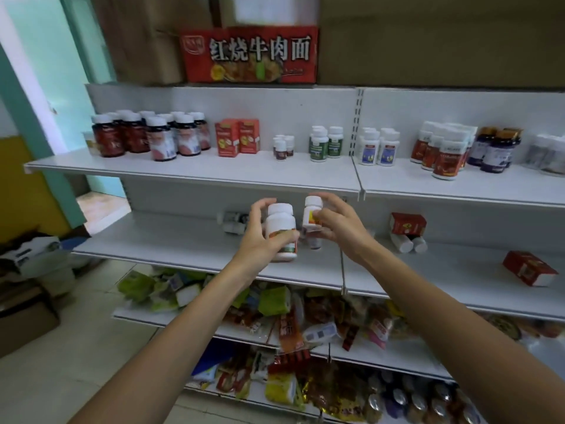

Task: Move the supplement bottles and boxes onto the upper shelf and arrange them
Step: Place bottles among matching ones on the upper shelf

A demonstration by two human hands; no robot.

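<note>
My left hand (260, 237) grips a large white supplement bottle (281, 228) with an orange and green label. My right hand (336, 224) holds a smaller white bottle (312, 214) with a yellow and red label. Both are raised in front of the middle shelf (183, 243), below the upper shelf (214, 171). On the upper shelf stand dark red bottles (146, 136), two red boxes (237, 137), small white bottles (282, 146), green-labelled bottles (325, 143) and more bottles to the right. On the middle shelf lie a bottle on its side (234, 221), a red box (406, 223) over white bottles (408, 243), and another red box (529, 267).
A red noodle carton (249, 53) and brown cartons sit on top of the shelving. Lower shelves hold heaps of snack packets (275, 304). Cardboard boxes (24, 301) stand on the floor at the left, beside a teal doorway.
</note>
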